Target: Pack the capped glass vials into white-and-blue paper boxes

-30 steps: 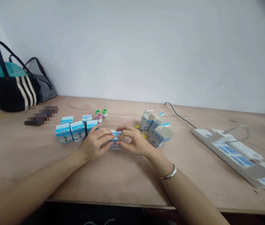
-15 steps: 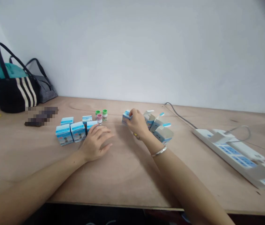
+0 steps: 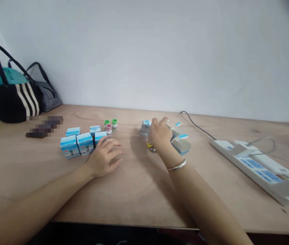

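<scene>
L hand [image 3: 106,156] spread, R hand [image 3: 160,133] grip hidden, can't tell; a wide R swing cd tip open box [image 3: 182,145] at its 4 o'clk.

Head-worn view, above the desk [image 3: 129,200], near edge close below, facing forward and down toward far edge

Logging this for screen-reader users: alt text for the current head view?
A person's right hand partly hides open blue-and-white cartons on a wooden table; the left hand, spread open, rests beside closed boxes. Green-capped and pink-capped bottles stand beyond it; a power strip lies at right.
</scene>
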`<state>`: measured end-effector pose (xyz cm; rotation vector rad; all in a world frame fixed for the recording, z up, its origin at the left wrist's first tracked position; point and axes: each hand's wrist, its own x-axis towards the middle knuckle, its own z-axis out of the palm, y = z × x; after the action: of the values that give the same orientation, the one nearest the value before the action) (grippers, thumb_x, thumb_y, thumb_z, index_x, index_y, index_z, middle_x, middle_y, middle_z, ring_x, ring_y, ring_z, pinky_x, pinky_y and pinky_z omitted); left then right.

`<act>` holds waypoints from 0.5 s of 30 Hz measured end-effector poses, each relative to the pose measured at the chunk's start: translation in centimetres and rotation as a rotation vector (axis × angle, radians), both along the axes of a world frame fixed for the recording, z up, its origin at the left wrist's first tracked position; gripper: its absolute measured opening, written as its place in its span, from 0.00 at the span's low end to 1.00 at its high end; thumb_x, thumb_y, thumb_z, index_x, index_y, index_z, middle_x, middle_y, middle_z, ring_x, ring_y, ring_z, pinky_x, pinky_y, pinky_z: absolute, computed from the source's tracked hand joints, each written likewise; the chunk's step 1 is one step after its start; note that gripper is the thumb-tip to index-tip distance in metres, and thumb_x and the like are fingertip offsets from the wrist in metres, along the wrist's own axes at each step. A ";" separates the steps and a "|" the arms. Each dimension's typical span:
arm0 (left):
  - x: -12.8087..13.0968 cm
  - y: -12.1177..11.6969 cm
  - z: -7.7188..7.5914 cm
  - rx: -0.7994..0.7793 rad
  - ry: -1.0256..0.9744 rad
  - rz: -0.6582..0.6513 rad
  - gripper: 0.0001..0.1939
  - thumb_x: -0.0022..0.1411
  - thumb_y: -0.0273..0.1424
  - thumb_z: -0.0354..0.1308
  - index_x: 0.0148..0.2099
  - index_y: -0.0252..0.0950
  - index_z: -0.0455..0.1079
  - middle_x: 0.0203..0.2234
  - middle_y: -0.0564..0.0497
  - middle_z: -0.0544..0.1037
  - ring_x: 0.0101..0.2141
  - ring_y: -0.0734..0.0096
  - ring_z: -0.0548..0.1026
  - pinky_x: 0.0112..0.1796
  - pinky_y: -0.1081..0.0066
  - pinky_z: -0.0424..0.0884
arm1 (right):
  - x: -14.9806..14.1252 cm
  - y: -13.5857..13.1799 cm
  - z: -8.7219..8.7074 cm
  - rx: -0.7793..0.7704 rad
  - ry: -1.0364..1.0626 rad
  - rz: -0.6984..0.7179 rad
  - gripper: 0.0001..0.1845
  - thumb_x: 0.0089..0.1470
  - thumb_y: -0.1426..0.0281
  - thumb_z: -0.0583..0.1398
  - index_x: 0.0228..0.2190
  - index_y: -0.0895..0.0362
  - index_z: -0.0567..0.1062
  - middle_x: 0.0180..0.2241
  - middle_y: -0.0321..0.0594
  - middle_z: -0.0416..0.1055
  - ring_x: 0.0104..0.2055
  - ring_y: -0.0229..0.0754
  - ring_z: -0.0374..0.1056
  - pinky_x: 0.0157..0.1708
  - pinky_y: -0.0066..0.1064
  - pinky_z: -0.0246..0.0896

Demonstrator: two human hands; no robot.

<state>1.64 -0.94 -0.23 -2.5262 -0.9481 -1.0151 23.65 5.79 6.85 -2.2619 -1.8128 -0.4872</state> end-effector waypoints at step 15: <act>0.1 0.0 0.1 0.087 -0.080 0.004 0.11 0.58 0.30 0.56 0.44 0.39 0.71 0.46 0.45 0.72 0.48 0.61 0.70 0.50 0.59 0.66 | -1.5 -3.7 0.4 0.281 -0.123 0.474 0.12 0.55 0.74 0.52 0.30 0.61 0.76 0.33 0.52 0.71 0.42 0.52 0.63 0.35 0.38 0.56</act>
<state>1.78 -0.93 -0.16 -2.4288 -0.9094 -1.1386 22.11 2.08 7.22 -1.5837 -2.0963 -0.7430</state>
